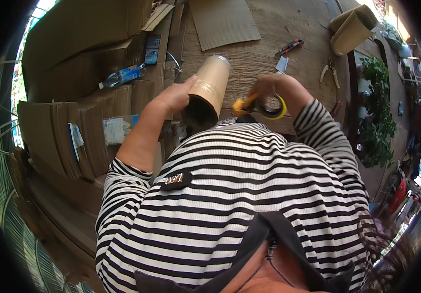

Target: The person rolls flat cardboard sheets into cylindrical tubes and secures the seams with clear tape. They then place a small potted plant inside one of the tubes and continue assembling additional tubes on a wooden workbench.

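My left hand (176, 97) is closed on the side of a brown cardboard tube (211, 80). The tube leans over the wooden table with its dark open end toward me. Clear tape shines in a band around its middle. To the right of the tube, my right hand (274, 88) grips a yellow tape dispenser (243, 106) that carries a roll of tape (272, 108). The dispenser is apart from the tube. The fingers of my right hand are slightly blurred.
On the wooden table (269, 29) lie a cardboard sheet (224, 22), a red box cutter (290, 47) and pliers (329, 73). More cardboard tubes (352, 33) stand at the far right. Stacked cardboard (73, 58), a water bottle (124, 76) and a phone (152, 49) are on the left.
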Action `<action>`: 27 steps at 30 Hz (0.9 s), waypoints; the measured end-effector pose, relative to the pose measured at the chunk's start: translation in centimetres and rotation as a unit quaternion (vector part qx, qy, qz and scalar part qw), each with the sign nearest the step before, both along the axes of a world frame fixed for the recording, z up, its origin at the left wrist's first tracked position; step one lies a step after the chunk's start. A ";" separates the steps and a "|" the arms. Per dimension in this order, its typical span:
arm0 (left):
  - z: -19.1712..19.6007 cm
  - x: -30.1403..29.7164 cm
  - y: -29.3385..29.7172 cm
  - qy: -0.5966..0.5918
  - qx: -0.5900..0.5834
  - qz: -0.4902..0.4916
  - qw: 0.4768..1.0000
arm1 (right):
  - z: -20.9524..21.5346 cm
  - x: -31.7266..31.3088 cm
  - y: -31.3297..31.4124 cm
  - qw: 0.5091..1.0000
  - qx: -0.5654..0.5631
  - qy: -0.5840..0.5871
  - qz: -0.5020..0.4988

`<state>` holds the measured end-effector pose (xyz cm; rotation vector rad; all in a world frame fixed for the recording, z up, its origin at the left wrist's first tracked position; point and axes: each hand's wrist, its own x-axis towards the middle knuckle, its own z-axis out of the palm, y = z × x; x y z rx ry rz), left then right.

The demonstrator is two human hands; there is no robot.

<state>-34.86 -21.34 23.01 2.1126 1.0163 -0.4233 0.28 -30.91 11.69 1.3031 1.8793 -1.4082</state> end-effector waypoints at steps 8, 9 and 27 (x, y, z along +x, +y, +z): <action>1.0 0.6 4.4 -0.108 -0.258 0.352 0.893 | -14.7 12.6 -21.6 0.748 0.045 0.065 -0.659; 1.0 1.5 4.9 -0.109 -0.256 0.340 0.898 | -17.3 13.0 -23.6 0.655 0.024 0.131 -0.743; 1.8 4.4 1.2 -0.177 -0.397 0.312 0.845 | -0.7 1.9 -9.5 0.729 0.193 0.214 -0.621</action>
